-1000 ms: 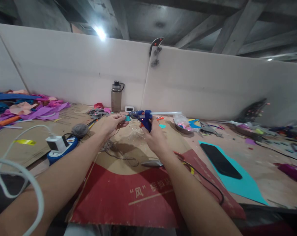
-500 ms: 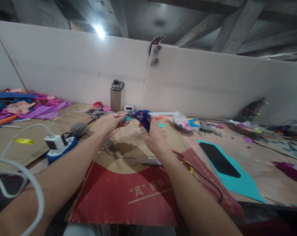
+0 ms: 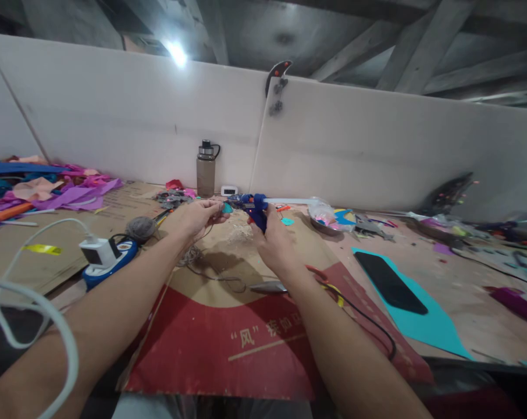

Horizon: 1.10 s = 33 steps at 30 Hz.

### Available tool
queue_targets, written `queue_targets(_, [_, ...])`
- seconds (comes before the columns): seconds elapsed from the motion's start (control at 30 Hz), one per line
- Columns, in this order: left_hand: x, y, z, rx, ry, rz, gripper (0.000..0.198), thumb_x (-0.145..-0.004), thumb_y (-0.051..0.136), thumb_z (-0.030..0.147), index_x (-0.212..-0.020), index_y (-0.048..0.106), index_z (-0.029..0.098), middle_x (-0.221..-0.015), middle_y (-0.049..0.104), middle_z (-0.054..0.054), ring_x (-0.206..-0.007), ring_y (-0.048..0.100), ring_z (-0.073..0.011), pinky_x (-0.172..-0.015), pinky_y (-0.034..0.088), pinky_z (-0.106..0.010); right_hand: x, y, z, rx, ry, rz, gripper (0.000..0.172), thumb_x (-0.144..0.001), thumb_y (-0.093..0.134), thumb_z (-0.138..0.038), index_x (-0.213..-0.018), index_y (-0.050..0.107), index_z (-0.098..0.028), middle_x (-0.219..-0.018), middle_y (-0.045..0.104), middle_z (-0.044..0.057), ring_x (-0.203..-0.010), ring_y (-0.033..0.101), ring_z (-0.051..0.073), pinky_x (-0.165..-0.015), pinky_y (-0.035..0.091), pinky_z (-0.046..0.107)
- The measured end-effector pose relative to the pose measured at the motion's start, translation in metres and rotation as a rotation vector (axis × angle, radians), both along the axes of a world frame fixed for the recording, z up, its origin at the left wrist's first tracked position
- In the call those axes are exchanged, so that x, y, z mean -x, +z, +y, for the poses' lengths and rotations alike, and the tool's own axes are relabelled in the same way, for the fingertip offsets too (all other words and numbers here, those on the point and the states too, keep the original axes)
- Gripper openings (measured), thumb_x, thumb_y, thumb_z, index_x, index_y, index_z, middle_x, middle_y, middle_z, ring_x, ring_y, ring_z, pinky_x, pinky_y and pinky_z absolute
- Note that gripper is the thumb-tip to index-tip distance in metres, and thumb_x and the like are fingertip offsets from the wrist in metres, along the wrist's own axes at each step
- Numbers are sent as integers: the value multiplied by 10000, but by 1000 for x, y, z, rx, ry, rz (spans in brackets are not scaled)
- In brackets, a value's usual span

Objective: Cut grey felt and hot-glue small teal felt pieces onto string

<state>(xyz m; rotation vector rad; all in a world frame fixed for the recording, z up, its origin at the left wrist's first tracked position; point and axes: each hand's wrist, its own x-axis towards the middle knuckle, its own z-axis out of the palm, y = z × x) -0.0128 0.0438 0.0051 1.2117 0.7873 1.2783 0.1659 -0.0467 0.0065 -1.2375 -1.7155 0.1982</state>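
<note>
My left hand [image 3: 201,218] pinches a small teal piece [image 3: 227,207] between thumb and fingers. Its closed fingers sit just left of the nozzle of a blue glue gun [image 3: 257,210]. My right hand [image 3: 272,235] is wrapped round the gun's handle, and a pale glue stick [image 3: 287,201] juts from its back to the right. Whether the nozzle touches the teal piece I cannot tell. Grey yarn [image 3: 191,256] lies loosely on the red and tan cardboard [image 3: 211,343] below my hands.
Scissors [image 3: 267,287] lie partly under my right forearm. A bottle [image 3: 206,174] stands by the partition. On the right a black phone [image 3: 390,282] rests on teal sheet. At left are a white charger [image 3: 100,253], yarn ball [image 3: 140,229] and cable [image 3: 67,331].
Both hands keep nearly the same pose and grip. The whole view has shifted very slightly.
</note>
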Motion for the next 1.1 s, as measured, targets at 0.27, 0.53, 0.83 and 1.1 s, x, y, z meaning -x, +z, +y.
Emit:
queue_targets(0.27, [2, 0, 2, -4, 12, -37, 238, -626, 803, 259, -728, 665, 94, -665, 673, -64, -564, 607, -102, -560, 514, -206, 0, 0, -1, -39, -11, -28, 364, -834, 450, -197, -1198, 436, -193, -1008, 620, 124, -931, 590, 263, -847, 448, 440])
queue_targets(0.53, [1, 0, 1, -7, 5, -11, 199, -665, 773, 253, -712, 659, 97, -672, 673, -71, -567, 611, -108, -580, 520, -228, 0, -1, 0, -24, -2, -7, 403, -838, 447, -207, -1240, 420, -190, -1027, 620, 131, -934, 596, 262, -840, 453, 428])
queue_targets(0.83, [2, 0, 2, -8, 0, -6, 205, -643, 779, 263, -701, 665, 102, -667, 676, -69, -566, 605, -109, -564, 514, -217, -1, -2, 1, -39, -21, -14, 357, -836, 452, -214, -1191, 442, -184, -1024, 619, 134, -939, 593, 270, -848, 452, 440])
queue_targets(1.1, [3, 1, 0, -31, 9, -15, 254, -622, 801, 293, -715, 662, 103, -655, 666, -58, -561, 599, -100, -577, 512, -219, 0, -1, 0, -49, -18, -27, 360, -830, 455, -207, -1189, 445, -186, -1041, 609, 139, -977, 582, 288, -879, 441, 467])
